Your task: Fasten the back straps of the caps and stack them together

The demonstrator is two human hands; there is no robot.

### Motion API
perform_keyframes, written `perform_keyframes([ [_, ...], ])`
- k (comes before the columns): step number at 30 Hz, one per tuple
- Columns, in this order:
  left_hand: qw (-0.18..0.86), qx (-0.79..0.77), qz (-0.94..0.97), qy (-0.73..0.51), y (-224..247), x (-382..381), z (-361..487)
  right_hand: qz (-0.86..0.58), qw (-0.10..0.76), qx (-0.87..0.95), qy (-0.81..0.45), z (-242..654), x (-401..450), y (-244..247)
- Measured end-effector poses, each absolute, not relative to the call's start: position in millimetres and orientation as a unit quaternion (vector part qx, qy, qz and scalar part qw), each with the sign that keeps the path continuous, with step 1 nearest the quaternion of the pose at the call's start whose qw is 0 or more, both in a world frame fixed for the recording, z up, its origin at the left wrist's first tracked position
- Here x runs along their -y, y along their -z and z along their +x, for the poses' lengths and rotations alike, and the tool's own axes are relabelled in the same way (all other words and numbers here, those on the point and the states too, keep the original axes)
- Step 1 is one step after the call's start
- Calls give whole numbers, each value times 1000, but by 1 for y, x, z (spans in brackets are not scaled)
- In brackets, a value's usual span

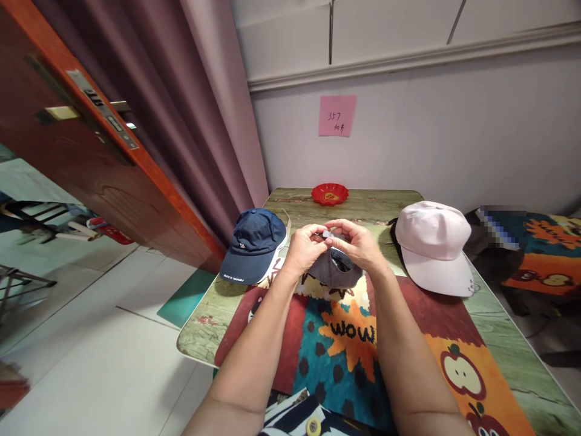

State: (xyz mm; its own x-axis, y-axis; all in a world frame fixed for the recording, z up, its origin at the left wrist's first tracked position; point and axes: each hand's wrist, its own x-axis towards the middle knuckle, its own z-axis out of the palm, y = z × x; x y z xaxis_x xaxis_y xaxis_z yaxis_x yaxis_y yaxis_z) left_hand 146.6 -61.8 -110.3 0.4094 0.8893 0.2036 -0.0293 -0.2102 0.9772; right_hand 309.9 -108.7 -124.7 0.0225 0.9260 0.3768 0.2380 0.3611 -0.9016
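Note:
A dark grey cap [324, 274] rests on the patterned mat in the middle, its back opening turned toward me. My left hand [303, 249] pinches the cap's strap on the left, close to a small silver buckle [327, 234]. From the other side my right hand [358, 244] is closed on the same strap, thumb and fingertips at the buckle. Both hands hide much of the cap's crown. A navy blue cap [256, 242] lies to the left, and a pale pink cap [431, 242] with small rings on its brim lies to the right.
The wood-look table [200, 339] carries a mat [318, 357] printed "WOW" and apples. A red scalloped dish [330, 194] stands at its back edge, below a pink note [337, 115] on the wall. On the left are a curtain [218, 109] and an open wooden door [91, 181].

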Motion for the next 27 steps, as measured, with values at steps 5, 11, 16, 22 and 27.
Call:
perform_keyframes([
  [5, 589, -328, 601, -428, 102, 67, 146, -486, 559, 607, -288, 313, 108, 128],
  [11, 547, -386, 565, -483, 103, 68, 148, -490, 560, 610, -272, 312, 106, 128],
  [16, 532, -431, 591, -426, 105, 70, 149, -504, 540, 635, -228, 307, 108, 124],
  [22, 516, -451, 558, -468, 105, 66, 140, -522, 510, 637, -250, 306, 113, 122],
  [27, 499, -471, 543, -484, 107, 63, 135, -524, 495, 632, -284, 309, 113, 123],
])
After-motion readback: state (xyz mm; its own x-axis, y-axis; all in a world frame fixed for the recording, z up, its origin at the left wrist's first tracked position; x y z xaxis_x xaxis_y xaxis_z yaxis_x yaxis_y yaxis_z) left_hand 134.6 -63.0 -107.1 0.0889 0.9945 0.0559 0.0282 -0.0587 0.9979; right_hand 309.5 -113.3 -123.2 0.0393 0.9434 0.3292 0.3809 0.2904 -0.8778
